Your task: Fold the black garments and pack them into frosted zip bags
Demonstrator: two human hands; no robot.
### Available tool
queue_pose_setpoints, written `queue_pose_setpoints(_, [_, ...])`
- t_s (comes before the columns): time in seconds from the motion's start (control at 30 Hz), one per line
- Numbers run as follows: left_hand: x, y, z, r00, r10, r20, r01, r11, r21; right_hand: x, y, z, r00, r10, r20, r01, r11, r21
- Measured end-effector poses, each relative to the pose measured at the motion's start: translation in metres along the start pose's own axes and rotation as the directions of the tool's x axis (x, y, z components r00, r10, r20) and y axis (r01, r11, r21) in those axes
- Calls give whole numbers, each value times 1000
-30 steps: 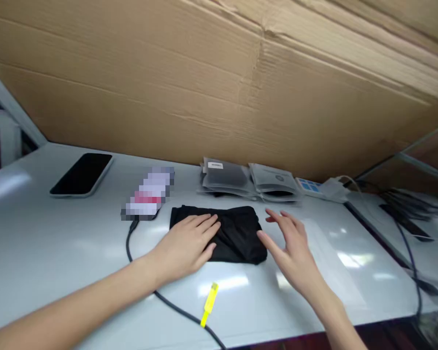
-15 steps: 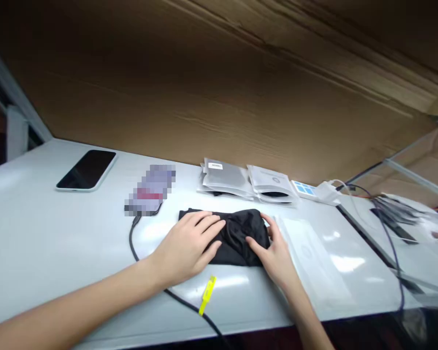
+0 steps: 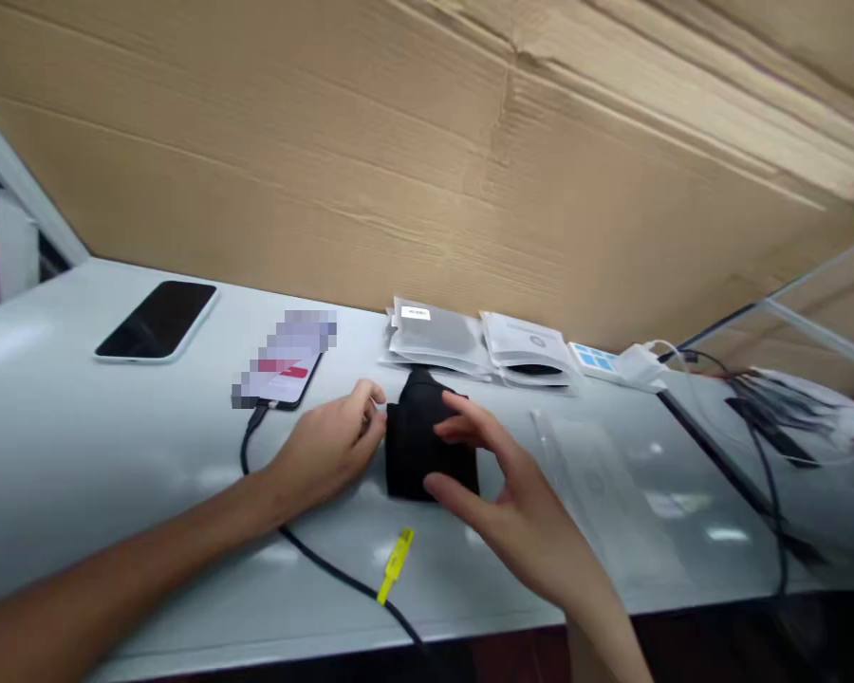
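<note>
Folding, apparently: black cloth (image 3: 414,451) midway between tabletop (image 3: 114,455) front and back edges, left hand (image 3: 331,438) curled beside it, grip unclear, right hand (image 3: 521,507) wide over it; next move likely calls for pressing it flat.

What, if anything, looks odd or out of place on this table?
The plugged-in phone is partly broken into coarse squares, probably picture masking rather than damage. The folded black cloth looks slightly untidy: its far edge is uneven, with one part sticking out. Otherwise, nothing stands out.
</note>
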State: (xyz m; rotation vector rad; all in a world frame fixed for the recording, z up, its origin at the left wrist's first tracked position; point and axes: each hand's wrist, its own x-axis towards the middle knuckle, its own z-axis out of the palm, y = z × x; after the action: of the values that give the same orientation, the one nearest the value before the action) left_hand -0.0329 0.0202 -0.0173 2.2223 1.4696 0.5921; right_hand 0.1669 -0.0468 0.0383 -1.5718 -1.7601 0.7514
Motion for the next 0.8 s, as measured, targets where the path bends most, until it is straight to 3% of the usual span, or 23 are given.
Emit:
queue_pose_setpoints(0.03, [1,0,-1,1000,-27,5,27,999,-30,-1,-2,-1,1000,15,25,-15,1000,18])
queue_pose_setpoints(0.2, [4,2,-3,995,-87,45,92,989,-119,2,27,-15,983,120,-139,-128,990,-53])
queue_pose_setpoints(0.37, [0,2,1,995,-52,80,61,992,-112,6,51,-1,974,227,22,-227,974,-20])
queue_pose_setpoints(0.5, [-3,3,6,992,-21,127,57,955,-291,10,48,20,969,241,49,-246,957,152])
queue_pose_setpoints(0.57, [-4,5,9,986,-17,166,93,880,-466,11,45,28,969,247,27,-246,937,250])
queue_pose_setpoints(0.67, [-4,9,11,975,-27,221,181,676,-714,13,44,35,956,294,-16,-262,873,412])
queue_pose_setpoints(0.8, [-2,11,8,975,-80,207,220,452,-864,14,44,38,941,337,-13,-266,765,586])
